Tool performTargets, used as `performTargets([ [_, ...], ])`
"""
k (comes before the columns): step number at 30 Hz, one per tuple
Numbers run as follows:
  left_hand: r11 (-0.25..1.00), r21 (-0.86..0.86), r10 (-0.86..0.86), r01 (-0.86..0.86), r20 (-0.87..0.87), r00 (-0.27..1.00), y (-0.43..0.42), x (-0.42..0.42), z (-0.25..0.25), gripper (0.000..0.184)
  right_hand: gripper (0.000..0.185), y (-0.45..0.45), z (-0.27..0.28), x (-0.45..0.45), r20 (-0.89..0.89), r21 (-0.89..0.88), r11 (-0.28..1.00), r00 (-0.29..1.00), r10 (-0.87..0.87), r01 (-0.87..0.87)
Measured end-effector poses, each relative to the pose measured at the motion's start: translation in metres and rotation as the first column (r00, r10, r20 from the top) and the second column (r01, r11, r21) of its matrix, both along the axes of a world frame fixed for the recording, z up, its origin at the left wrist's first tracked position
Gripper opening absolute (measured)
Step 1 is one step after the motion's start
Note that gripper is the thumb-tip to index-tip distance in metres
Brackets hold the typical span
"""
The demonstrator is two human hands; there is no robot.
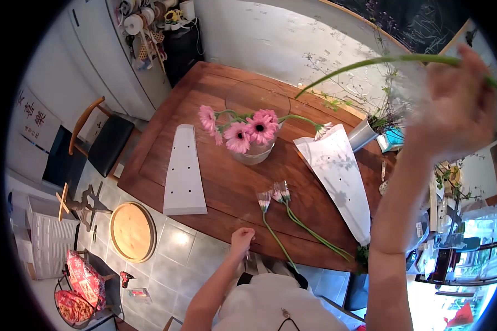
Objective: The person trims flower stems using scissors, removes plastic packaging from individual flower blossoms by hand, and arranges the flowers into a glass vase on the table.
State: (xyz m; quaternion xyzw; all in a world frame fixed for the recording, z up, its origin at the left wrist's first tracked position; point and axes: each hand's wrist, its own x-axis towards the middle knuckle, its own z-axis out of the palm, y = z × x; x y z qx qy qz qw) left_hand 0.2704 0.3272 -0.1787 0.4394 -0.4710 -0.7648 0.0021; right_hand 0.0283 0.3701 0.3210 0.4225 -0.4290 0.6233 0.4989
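My right hand (457, 107) is raised high at the right, fingers closed round a long green flower stem (370, 62). The stem arcs left over the table; its other end runs out of view at the right, so no bloom shows. My left hand (242, 241) is closed at the table's near edge; what it pinches, perhaps something clear, I cannot make out. Just right of it lie gerberas with clear sleeves on their heads, one single (264, 199) and a pair (282, 193). Pink gerberas (249, 131) stand in a glass vase (254, 157) farther back.
On the wooden table (232, 198) lie a white card with holes (185, 174) and a white paper wrap (339, 179). A pale vase with branches (363, 135) stands at the right. A chair (109, 140) and a round wooden board (132, 231) are at the left.
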Motion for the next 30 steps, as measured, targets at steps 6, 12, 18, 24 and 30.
performTargets([
  [6, 0.694, -0.671, -0.170, 0.261, 0.200, 0.965, 0.019, -0.059, -0.031, 0.043, 0.015, -0.046, -0.119, -0.039, 0.413, 0.229, 0.957, 0.908, 0.069, -0.177],
  [12, 0.636, -0.656, -0.168, 0.406, 0.395, 0.903, 0.008, -0.091, -0.021, 0.035, 0.023, -0.023, -0.167, -0.045, 0.552, 0.723, 0.640, 0.775, -0.307, -0.261],
  [18, 0.399, -0.856, -0.201, 0.330, 0.269, 0.942, -0.027, -0.044, 0.007, 0.026, 0.019, 0.059, -0.213, 0.017, 0.740, 0.634, 0.660, 0.566, -0.364, -0.404],
  [24, 0.258, -0.897, -0.339, 0.358, 0.263, 0.903, -0.051, -0.024, -0.036, 0.019, 0.021, 0.114, -0.356, 0.065, 0.971, -0.105, 0.712, -0.227, -0.078, -0.695],
  [30, 0.925, -0.375, -0.116, 0.063, -0.119, 0.986, -0.039, -0.038, -0.022, 0.013, 0.017, 0.101, -0.499, 0.105, 0.764, 0.581, 0.404, 0.301, -0.571, -0.707],
])
